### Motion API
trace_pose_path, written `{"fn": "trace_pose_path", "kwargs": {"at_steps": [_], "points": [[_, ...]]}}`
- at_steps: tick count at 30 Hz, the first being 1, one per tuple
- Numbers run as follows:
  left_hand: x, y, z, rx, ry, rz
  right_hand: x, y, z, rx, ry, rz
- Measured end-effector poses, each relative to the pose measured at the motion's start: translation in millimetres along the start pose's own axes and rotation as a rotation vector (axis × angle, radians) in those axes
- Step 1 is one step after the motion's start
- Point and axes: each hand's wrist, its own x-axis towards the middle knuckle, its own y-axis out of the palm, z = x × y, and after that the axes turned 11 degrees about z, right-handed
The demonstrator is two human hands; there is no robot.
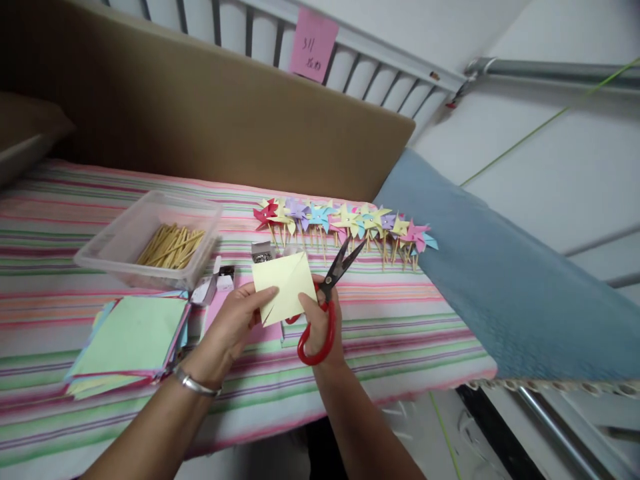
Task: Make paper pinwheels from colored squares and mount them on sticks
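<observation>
I observe a bed (380, 333) spread with a striped cloth in pink, green and white; a brown cardboard sheet (210, 113) stands along its far edge against white rails, where a pink note (313, 44) is stuck. A blue cushion (500, 280) lies at the right end. On the cloth I note a clear plastic tub (125, 233) holding wooden sticks (171, 245), a stack of coloured paper sheets (131, 337) near the left forearm, a small box of pins (262, 252), and a row of paper pinwheels (345, 223) on sticks beyond the hands. The left hand (235, 327) is closed on the lower left edge of a pale yellow paper square (285, 283), held above the cloth with visible diagonal creases. The right hand (320, 320) grips red-handled scissors (325, 303), fingers through the loops, blades parted and pointing away, just right of the paper's edge. A metal bangle (196, 385) sits on the left wrist.
</observation>
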Motion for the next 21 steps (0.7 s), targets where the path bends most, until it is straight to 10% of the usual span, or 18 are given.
{"fn": "trace_pose_path", "kwargs": {"at_steps": [21], "points": [[-6.2, -27.8, -47.1, 0.150, 0.242, -0.350, -8.9, 9.3, -0.3, -0.013, 0.122, 0.225]]}}
